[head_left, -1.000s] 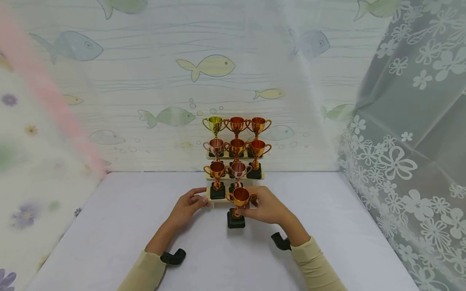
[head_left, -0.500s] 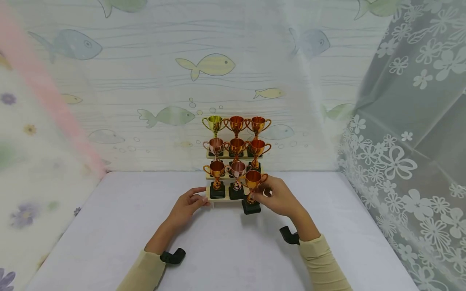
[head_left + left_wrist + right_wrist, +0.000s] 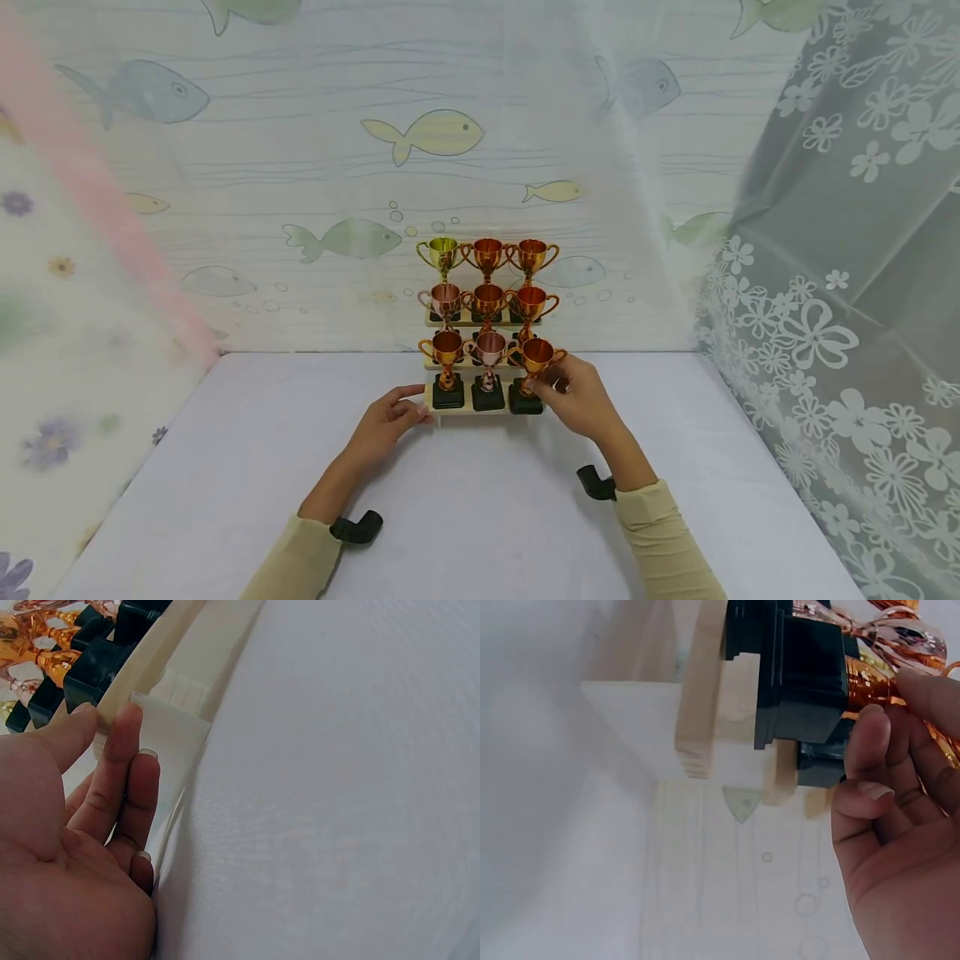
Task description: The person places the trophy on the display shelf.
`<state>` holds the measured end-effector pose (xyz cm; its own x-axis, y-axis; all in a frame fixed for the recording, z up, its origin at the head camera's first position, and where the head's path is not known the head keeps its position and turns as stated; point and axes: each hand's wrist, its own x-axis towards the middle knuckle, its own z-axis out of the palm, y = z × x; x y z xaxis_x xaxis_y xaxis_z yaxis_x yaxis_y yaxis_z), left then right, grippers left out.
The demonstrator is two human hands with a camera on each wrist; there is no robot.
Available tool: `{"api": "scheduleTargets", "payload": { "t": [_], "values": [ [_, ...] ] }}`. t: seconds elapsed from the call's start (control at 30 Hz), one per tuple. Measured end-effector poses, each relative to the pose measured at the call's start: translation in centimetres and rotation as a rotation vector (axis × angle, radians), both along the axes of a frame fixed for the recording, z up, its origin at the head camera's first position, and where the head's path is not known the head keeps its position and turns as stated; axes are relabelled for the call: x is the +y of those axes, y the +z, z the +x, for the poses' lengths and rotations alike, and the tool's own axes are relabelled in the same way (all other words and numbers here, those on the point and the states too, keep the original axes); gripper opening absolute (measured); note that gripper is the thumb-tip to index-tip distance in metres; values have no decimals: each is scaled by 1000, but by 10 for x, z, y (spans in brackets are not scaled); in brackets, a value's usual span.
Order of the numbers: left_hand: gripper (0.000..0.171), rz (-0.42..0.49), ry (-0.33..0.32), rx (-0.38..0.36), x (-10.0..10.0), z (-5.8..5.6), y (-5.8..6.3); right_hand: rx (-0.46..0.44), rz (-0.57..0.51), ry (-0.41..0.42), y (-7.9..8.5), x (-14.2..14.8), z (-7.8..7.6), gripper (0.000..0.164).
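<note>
My right hand (image 3: 581,396) pinches the stem of an orange-copper trophy cup (image 3: 537,357) with a black square base. The cup stands upright at the right end of the front step of a tiered wooden rack (image 3: 461,409); in the right wrist view its black base (image 3: 806,682) is right over the board, and I cannot tell whether they touch. My left hand (image 3: 385,427) holds the front step's left end, thumb on top and forefinger against the edge in the left wrist view. Beside the held cup stand a pink cup (image 3: 491,350) and another orange cup (image 3: 447,350).
Behind, the upper steps carry several more cups, mostly orange, with a yellow-gold cup (image 3: 443,252) at the back left. The rack stands on a white-covered table (image 3: 480,517). A fish-patterned curtain (image 3: 300,167) hangs close behind, and a floral sheer curtain (image 3: 817,333) borders the right side.
My right hand has carried the orange cup rightward and back, from in front of the rack to the front step's right end. The left hand has stayed at the rack's left end.
</note>
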<state>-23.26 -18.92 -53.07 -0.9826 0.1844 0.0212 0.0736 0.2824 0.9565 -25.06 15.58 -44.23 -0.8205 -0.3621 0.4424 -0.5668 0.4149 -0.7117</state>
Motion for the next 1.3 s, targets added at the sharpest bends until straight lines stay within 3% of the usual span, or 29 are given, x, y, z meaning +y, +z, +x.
{"api": "scheduleTargets", "payload": {
  "t": [0.53,1.3],
  "values": [
    [50,-2,9,-7,1,1,1,-62,-49,-95,-16,-8,-8,12],
    [49,-5,5,-1,1,0,0,-61,-34,-119,-22,-5,-8,15]
  ]
}}
